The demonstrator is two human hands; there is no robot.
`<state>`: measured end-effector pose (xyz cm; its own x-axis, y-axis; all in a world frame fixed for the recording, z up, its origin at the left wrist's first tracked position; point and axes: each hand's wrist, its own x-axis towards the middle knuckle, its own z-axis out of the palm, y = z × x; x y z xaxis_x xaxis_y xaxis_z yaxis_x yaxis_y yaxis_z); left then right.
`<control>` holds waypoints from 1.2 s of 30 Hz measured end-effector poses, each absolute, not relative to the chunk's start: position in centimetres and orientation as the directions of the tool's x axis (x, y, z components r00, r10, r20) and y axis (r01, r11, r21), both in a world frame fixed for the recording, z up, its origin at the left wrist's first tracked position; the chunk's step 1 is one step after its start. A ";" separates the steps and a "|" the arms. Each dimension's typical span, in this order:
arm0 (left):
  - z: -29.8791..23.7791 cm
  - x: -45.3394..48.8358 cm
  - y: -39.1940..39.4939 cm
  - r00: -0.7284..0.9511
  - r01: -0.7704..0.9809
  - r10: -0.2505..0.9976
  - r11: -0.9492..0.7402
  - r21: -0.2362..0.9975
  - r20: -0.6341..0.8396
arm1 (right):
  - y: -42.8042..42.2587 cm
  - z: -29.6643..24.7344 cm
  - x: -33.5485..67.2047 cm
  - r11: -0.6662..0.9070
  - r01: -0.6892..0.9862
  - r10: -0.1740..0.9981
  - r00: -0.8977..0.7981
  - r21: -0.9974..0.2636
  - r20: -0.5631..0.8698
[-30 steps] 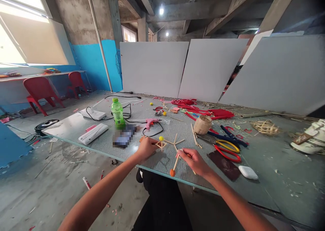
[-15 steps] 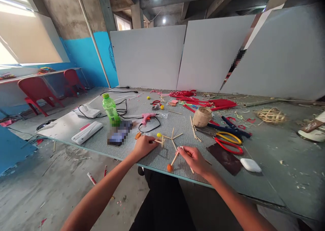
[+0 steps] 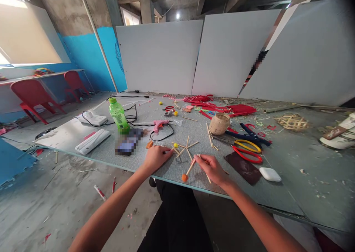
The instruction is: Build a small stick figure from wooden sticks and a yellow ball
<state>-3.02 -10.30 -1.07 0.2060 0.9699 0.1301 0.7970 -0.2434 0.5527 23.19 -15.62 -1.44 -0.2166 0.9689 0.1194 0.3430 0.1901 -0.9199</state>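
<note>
My left hand (image 3: pixel 158 157) is closed, thumb and fingertips pinching the end of a thin wooden stick beside a small yellow ball (image 3: pixel 175 145). Several pale wooden sticks (image 3: pixel 186 147) meet in a star shape on the table just right of that ball. In my right hand (image 3: pixel 212 168), closed in a pinch, is a wooden stick (image 3: pixel 191 166) tipped with an orange ball (image 3: pixel 184 177), close to the table's front edge. More sticks show partly under the right hand. A piece of orange material (image 3: pixel 149 144) lies behind my left hand.
A pink glue gun (image 3: pixel 161 125), a green bottle (image 3: pixel 118 115) and a phone (image 3: pixel 129 143) stand or lie to the left. To the right are a round jar (image 3: pixel 219 124), red-and-yellow-handled scissors (image 3: pixel 247 155), dark sandpaper-like sheet (image 3: pixel 242 167) and a white case (image 3: pixel 270 174).
The stick piece with the yellow ball has tilted and shifted slightly toward the star in my left fingers. My right hand keeps its stick nearly in place. The view has shifted a little.
</note>
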 end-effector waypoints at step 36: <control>-2.0 -5.8 -13.1 0.513 0.557 0.441 -0.824 0.105 0.737 | -14.4 -0.5 23.8 0.177 -0.291 0.982 0.117 -0.940 0.149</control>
<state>-5.85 -13.08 -1.97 0.5128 0.4407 0.7368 0.5567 -0.8240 0.1055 23.81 -14.44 -0.48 0.1165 0.9819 0.1492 -0.2907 0.1774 -0.9402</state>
